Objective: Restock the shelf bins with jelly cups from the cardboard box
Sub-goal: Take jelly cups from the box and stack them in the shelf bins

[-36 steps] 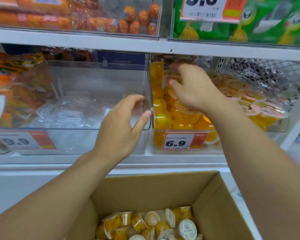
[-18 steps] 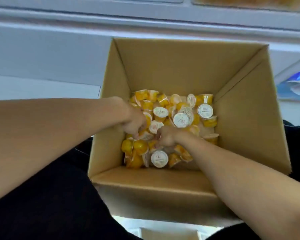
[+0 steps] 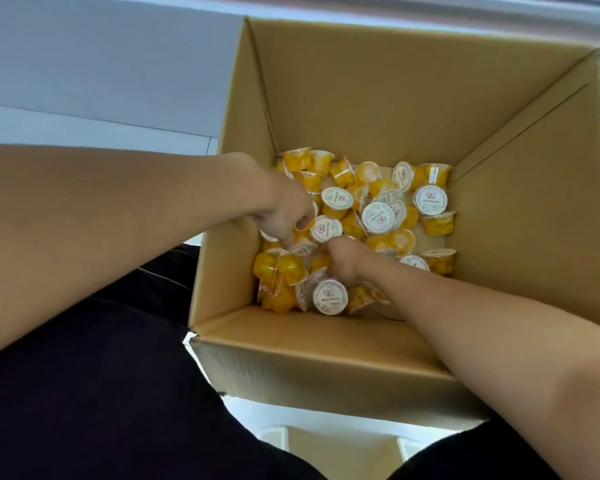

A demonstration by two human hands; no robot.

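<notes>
An open cardboard box (image 3: 378,98) fills the view, with several yellow jelly cups (image 3: 378,216) with white printed lids heaped on its bottom. Both my hands are down inside the box among the cups. My left hand (image 3: 284,213) is at the left of the heap, fingers curled down into the cups. My right hand (image 3: 343,258) is just below and right of it, fingers curled round cups in the middle of the heap. The fingertips of both hands are hidden among the cups. The shelf bins are out of view.
The box's tall walls close in on all sides. The white base of the shelf unit (image 3: 101,64) runs behind the box. My dark-clothed legs (image 3: 101,375) lie under and left of the box, with pale floor (image 3: 326,441) between them.
A second ago both hands were up at the shelf bins; my view has dropped to the box and both hands have gone down into the jelly cups, staying there since half a second ago.
</notes>
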